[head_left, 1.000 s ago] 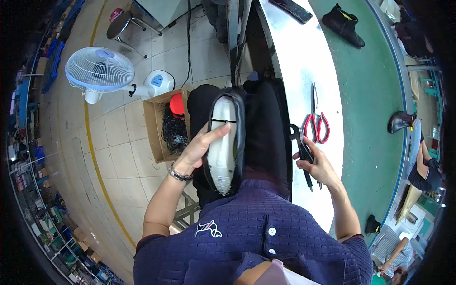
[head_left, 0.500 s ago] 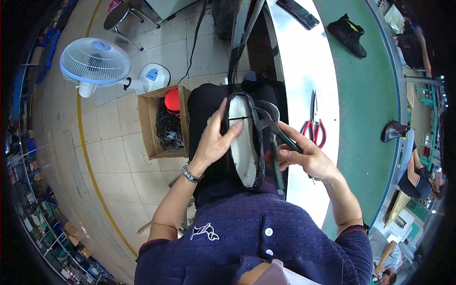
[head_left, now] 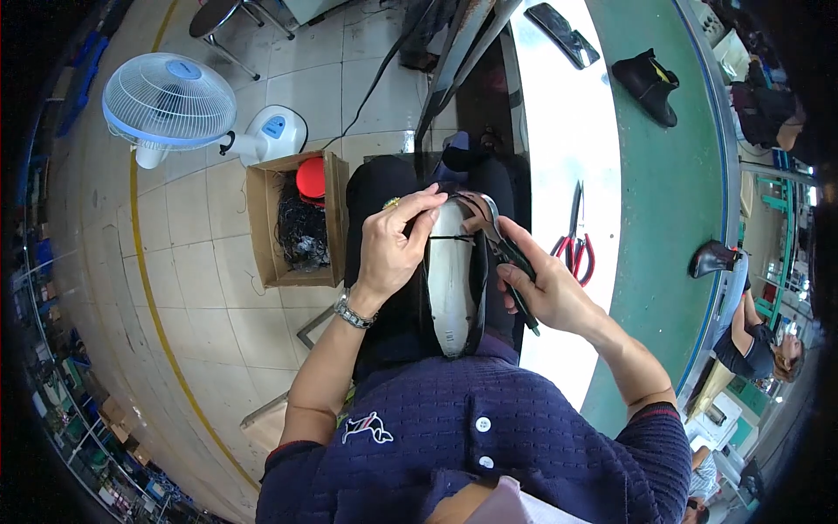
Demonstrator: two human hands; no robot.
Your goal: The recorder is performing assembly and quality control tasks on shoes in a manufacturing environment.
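Note:
A black shoe upper with a pale insole (head_left: 452, 293) rests sole side up across my lap, its rounded end pointing away from me. My left hand (head_left: 391, 251) holds that far end, thumb and fingers closed on the upper's edge. In my right hand (head_left: 557, 295) is a pair of lasting pliers (head_left: 511, 255) with dark green handles. The metal jaws lie over the right side of the shoe's far end, close to my left fingertips. Whether they grip the upper's edge cannot be made out. A dark band crosses the insole.
Red-handled scissors or snips (head_left: 574, 249) and a phone (head_left: 563, 35) lie on the metal bench at right. Beyond it, a black ankle boot (head_left: 648, 85) lies on a green surface. At left stand a cardboard box (head_left: 301, 278) of black scraps and a fan (head_left: 170, 100). People sit far right.
My left hand has moved from the shoe's side up to its far end. The pliers have swung in over the shoe's edge, and their handles are closer together.

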